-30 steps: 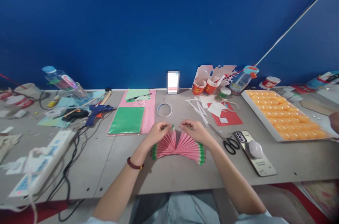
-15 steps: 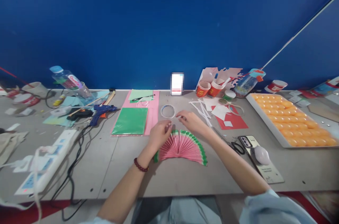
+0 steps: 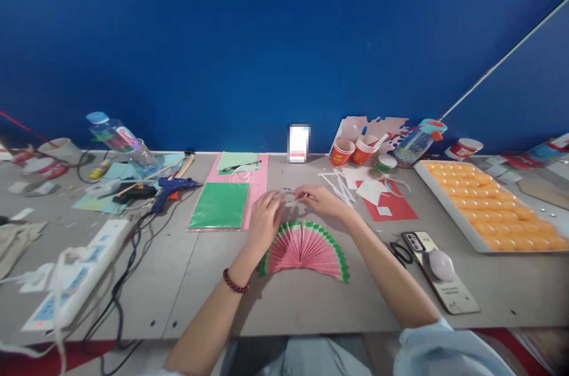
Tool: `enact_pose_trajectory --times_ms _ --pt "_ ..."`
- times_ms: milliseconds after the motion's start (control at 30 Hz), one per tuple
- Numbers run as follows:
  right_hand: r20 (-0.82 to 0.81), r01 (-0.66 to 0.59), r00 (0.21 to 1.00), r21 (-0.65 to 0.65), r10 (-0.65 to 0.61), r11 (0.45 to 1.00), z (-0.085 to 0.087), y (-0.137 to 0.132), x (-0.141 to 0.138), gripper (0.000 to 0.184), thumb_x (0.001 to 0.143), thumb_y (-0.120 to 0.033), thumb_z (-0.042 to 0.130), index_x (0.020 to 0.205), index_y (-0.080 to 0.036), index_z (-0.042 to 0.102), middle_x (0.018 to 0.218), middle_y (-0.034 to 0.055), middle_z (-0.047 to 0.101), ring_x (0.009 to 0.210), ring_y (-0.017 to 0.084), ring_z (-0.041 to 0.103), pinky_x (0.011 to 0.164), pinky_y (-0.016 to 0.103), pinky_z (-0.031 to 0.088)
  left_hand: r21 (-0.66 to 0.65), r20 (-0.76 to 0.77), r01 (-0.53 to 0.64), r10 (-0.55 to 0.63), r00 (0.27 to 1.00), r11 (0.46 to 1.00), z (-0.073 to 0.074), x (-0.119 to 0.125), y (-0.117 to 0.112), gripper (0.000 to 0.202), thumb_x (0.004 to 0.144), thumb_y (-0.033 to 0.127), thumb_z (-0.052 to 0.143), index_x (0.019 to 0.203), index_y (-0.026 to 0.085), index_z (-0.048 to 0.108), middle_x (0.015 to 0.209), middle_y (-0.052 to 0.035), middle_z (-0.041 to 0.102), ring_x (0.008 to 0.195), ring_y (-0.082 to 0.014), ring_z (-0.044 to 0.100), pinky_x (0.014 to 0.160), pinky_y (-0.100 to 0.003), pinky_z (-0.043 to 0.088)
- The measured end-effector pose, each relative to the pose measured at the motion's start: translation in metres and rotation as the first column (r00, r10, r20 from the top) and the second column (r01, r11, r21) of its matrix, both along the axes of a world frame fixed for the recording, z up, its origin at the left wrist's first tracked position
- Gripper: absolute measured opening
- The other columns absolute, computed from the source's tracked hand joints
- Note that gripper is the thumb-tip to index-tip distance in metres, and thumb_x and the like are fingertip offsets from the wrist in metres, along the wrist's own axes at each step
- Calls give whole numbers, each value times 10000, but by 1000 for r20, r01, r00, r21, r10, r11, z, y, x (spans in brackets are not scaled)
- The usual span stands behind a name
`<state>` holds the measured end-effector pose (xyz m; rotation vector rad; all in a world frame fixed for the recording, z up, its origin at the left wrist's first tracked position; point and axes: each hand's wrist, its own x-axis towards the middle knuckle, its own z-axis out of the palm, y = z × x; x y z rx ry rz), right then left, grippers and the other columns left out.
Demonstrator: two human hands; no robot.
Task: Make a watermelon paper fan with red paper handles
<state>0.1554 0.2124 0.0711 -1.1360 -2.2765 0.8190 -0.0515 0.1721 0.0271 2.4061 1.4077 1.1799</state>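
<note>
Between my fingertips is a roll of clear tape (image 3: 288, 191), tilted up and partly hidden by the fingers. My left hand (image 3: 265, 219) is closed on its left side, with a dark red bead bracelet (image 3: 235, 282) at the wrist. My right hand (image 3: 322, 200) pinches the roll from the other side. Just below the hands, a pleated paper fan (image 3: 306, 254) lies spread in a half circle, pink with a green and white rim. To the left of my left hand is a green paper pack (image 3: 220, 205) on pink sheets (image 3: 258, 177).
On the left are a blue glue gun (image 3: 171, 188), a power strip (image 3: 82, 272) with cables and a leaning bottle (image 3: 120, 136). At right lie white strips (image 3: 338, 186), red paper cups (image 3: 342, 152), scissors (image 3: 400, 251), a phone (image 3: 456, 296) and a tray of orange balls (image 3: 471, 242). A blue wall (image 3: 267, 56) stands behind.
The tape roll, which lay flat on the table, is now tilted up between both hands. My left hand has moved up and left a little; both hands have closed on the roll.
</note>
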Motion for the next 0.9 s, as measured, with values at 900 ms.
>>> enact_pose_trajectory --times_ms 900 --pt "-388 34 918 -141 -87 989 33 -25 -10 257 887 -264 423 937 -187 663 919 60 688 863 172 627 797 326 487 -255 519 190 -32 854 948 21 7 -10 269 908 350 466 990 183 660 800 -34 621 744 -147 561 708 -255 437"
